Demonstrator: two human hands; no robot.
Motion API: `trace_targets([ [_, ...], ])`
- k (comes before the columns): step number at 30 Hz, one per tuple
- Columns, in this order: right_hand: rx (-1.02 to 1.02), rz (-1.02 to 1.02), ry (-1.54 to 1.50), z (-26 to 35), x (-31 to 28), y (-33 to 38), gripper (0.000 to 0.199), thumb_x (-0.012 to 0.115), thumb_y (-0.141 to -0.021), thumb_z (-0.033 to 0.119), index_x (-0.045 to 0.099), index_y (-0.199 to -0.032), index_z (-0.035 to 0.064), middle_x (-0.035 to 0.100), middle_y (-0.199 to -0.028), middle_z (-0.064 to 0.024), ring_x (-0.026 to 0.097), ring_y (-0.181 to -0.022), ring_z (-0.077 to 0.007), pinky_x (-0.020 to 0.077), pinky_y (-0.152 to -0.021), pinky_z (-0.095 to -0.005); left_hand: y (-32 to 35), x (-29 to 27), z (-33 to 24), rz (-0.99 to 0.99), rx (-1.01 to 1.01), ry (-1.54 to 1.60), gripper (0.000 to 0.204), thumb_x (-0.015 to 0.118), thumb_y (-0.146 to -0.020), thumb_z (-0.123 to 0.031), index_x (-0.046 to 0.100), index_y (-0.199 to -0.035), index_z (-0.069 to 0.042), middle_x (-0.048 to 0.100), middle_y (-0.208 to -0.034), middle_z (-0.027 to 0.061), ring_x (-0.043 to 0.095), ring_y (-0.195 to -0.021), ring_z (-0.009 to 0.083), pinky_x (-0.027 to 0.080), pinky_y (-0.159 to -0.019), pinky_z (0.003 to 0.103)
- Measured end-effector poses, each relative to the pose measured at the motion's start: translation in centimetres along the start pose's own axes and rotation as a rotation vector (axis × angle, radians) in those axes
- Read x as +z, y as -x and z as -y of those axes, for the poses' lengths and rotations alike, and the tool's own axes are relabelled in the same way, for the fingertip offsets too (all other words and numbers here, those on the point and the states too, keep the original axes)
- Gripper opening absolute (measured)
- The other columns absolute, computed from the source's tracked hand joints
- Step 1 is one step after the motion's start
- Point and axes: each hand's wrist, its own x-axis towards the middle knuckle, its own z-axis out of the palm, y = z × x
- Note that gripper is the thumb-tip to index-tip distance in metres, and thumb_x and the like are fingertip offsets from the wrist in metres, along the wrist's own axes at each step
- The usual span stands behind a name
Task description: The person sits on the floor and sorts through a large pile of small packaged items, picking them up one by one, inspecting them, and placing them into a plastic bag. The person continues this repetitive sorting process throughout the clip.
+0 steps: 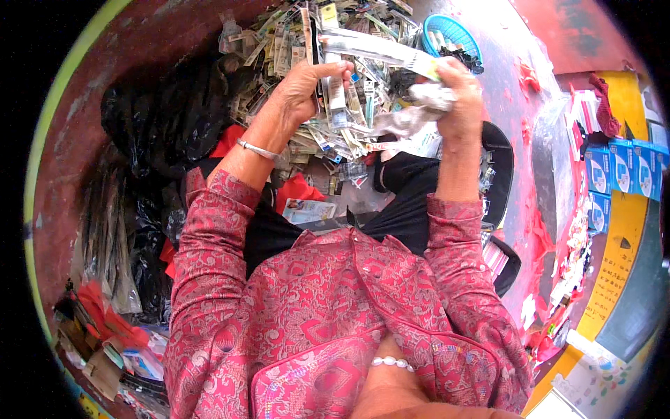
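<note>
My left hand (303, 89), with a bangle at its wrist, is closed around a long narrow packet (311, 35) with a dark edge, held roughly upright. My right hand (459, 101) is closed on a long pale packet (380, 50), which stretches left toward the upright one and is smeared by motion. Crumpled clear plastic (412, 115) hangs blurred below the right hand's fingers; how it is gripped I cannot tell. Under both hands lies a heap of long, narrow clear packets (279, 52), with printed strips inside.
A blue basket (453, 35) holding packets stands at the heap's right. Black plastic bags (164, 115) lie at the left, above a bundle of clear sleeves (108, 230). Blue-and-white boxes (621, 167) line the right. Red scraps (296, 188) lie between my legs.
</note>
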Motion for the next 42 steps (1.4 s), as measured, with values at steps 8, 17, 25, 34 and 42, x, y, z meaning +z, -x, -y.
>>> trace_targets([
  [8, 0.140, 0.449, -0.663, 3.2, -5.2, 0.5, 0.021, 0.048, -0.071, 0.022, 0.045, -0.074, 0.0010, 0.045, -0.056, -0.0061, 0.041, -0.041, -0.0116, 0.0354, -0.035, -0.0235, -0.8, -0.9, 0.6, 0.043, 0.069, 0.020, 0.038, 0.057, -0.073, -0.002, 0.045, -0.109, 0.001, 0.058, -0.088, 0.0088, 0.058, -0.074, 0.0144, 0.051, -0.067, 0.026],
  [17, 0.546, 0.214, -0.381, -1.0, -1.0, -1.6, 0.014, 0.055, -0.078, 0.014, 0.055, -0.080, -0.0003, 0.059, -0.064, -0.0141, 0.046, -0.037, -0.0108, 0.0337, -0.030, -0.0167, 1.4, 1.9, 1.9, 0.370, -0.177, -0.238, 0.045, 0.056, -0.078, -0.025, 0.044, -0.114, -0.001, 0.058, -0.099, 0.0136, 0.059, -0.082, 0.0222, 0.048, -0.074, 0.031],
  [25, 0.419, 0.192, -0.481, -1.6, -2.3, -2.3, 0.014, 0.053, -0.080, 0.015, 0.055, -0.076, 0.0015, 0.060, -0.071, -0.0210, 0.039, -0.032, -0.0073, 0.0296, -0.029, -0.0150, 0.9, 1.8, 1.5, 0.522, -0.114, -0.298, 0.064, 0.037, -0.082, -0.055, 0.045, -0.115, -0.001, 0.058, -0.078, 0.0078, 0.048, -0.058, 0.0072, 0.041, -0.053, 0.019],
  [34, 0.457, 0.119, -0.494, -2.3, -1.5, -2.0, 0.018, 0.052, -0.081, 0.019, 0.053, -0.083, 0.0016, 0.060, -0.073, -0.0215, 0.047, -0.040, -0.0107, 0.0304, -0.030, -0.0150, 1.5, 2.8, 2.9, 0.418, 0.031, -0.589, 0.074, 0.063, -0.067, -0.032, 0.028, -0.127, -0.005, 0.052, -0.086, 0.0066, 0.042, -0.063, 0.0070, 0.037, -0.053, 0.018],
  [42, 0.360, 0.038, -0.473, -1.4, -2.1, -2.0, 0.022, 0.055, -0.080, 0.022, 0.056, -0.079, -0.0004, 0.060, -0.068, -0.0139, 0.047, -0.043, -0.0094, 0.0311, -0.032, -0.0158, 1.1, 2.0, 3.1, 0.522, -0.167, 0.076, 0.056, 0.058, -0.074, -0.016, 0.035, -0.122, 0.001, 0.054, -0.086, 0.0081, 0.048, -0.063, 0.0126, 0.045, -0.055, 0.023],
])
